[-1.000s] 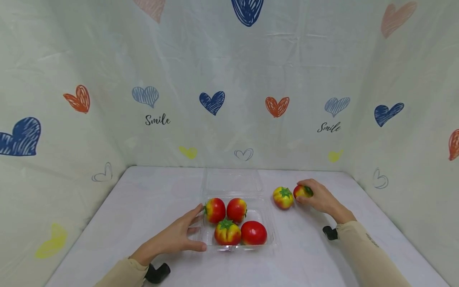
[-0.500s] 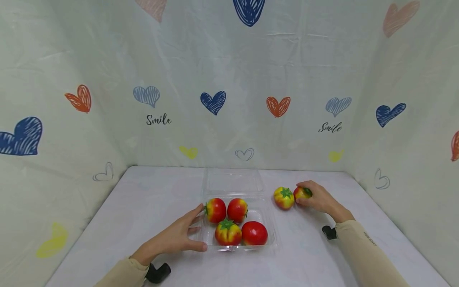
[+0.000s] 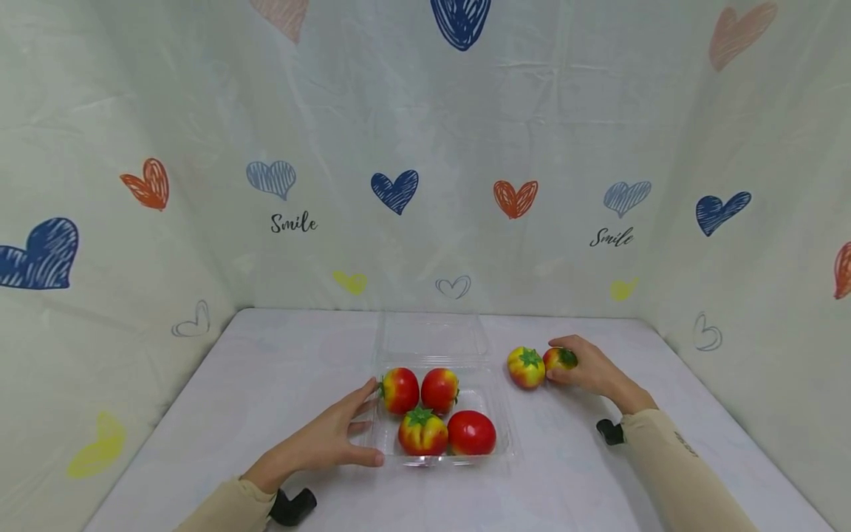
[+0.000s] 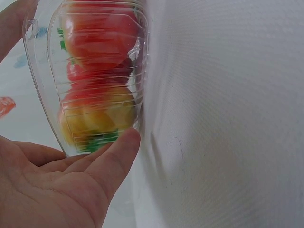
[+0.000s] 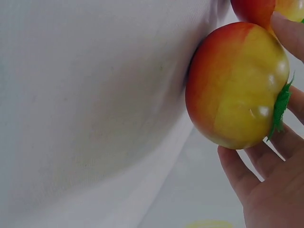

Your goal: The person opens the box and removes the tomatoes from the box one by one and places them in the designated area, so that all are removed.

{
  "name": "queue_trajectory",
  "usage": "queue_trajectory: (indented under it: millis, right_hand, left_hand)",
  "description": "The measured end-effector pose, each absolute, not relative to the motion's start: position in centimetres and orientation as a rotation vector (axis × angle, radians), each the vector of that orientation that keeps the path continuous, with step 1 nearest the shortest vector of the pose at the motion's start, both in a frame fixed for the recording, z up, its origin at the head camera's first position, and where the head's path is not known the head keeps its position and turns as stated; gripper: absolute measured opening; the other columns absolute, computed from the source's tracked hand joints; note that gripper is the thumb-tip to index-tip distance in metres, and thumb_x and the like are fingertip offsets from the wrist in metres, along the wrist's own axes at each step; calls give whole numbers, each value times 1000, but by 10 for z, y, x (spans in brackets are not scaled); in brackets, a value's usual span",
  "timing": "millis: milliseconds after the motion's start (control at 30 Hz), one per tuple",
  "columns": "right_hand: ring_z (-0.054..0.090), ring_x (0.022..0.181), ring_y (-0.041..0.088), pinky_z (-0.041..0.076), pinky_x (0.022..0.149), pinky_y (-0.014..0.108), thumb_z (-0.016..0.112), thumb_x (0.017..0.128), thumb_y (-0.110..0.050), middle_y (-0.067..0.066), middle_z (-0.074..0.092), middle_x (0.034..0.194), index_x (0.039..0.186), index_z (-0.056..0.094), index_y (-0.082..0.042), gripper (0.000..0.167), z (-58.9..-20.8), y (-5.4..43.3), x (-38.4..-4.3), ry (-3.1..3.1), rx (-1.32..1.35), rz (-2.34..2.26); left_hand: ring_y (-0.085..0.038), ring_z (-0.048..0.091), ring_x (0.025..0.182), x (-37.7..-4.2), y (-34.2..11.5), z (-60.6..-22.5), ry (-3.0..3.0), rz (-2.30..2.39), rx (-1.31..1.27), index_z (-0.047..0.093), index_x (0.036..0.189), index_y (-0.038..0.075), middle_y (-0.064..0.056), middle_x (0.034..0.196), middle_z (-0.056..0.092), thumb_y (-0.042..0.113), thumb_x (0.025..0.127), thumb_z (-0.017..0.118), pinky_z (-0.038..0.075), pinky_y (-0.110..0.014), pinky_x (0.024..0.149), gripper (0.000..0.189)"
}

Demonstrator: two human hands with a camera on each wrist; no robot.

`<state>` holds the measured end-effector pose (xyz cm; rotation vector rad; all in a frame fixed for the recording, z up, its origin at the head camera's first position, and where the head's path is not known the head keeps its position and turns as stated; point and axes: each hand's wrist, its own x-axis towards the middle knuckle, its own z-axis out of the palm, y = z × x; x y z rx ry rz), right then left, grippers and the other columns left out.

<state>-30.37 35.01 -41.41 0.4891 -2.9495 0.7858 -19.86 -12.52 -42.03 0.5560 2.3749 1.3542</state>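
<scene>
A clear plastic clamshell container [image 3: 501,414] holds several red and yellow toy tomatoes [image 3: 472,432]. My left hand [image 3: 332,436] is spread along its left side, thumb at the front corner; in the left wrist view the thumb tip [image 4: 130,137] rests against the ribbed wall. To the right of the container, my right hand [image 3: 588,367] holds a red-yellow toy tomato [image 5: 237,90] with a green leafy top, thumb on one side and fingertips on the other. Close beside it on the table sits another toy tomato [image 3: 526,368], mostly yellow.
The container's transparent lid [image 3: 432,336] lies folded back toward the rear of the white table [image 3: 286,355]. A pale curtain [image 3: 332,111] printed with hearts hangs behind and at both sides.
My right hand, with the toy tomato, has shifted very slightly left toward the neighbouring one. The left hand and the container have stayed in place.
</scene>
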Motion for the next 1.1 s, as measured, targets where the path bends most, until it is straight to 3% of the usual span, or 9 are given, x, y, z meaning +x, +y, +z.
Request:
queue_trajectory:
  millis: [300,667,967,1100]
  right_hand:
    - [42,123,42,33,102,64,76,81,-34,21,48,134,130,54,-2,63,-407,342,-297,-2934,529,720]
    - [45,123,36,37,102,60,77,81,-34,14,50,134,129,56,-11,57,-388,317,-282,-2878,606,675]
    - [53,112,30,47,95,53,77,80,-33,7,53,131,128,58,-12,56,-386,292,-264,-2825,683,693]
    - [50,119,30,47,94,55,76,81,-37,6,53,132,129,58,-15,56,-384,278,-253,-2810,704,703]
  left_hand:
    - [-40,43,129,-198,-125,-420,2369,1356,562,11,154,6,-19,155,21,36,73,82,49,-44,94,111]
    - [-40,44,129,-199,-125,-421,2368,1365,568,11,154,6,-19,155,21,35,74,82,49,-43,94,111]
    - [-39,44,129,-198,-125,-421,2362,1365,577,10,153,6,-19,156,21,34,74,83,49,-43,95,111]
    - [-39,44,129,-198,-126,-419,2359,1366,585,10,153,5,-20,155,21,33,74,83,48,-43,95,111]
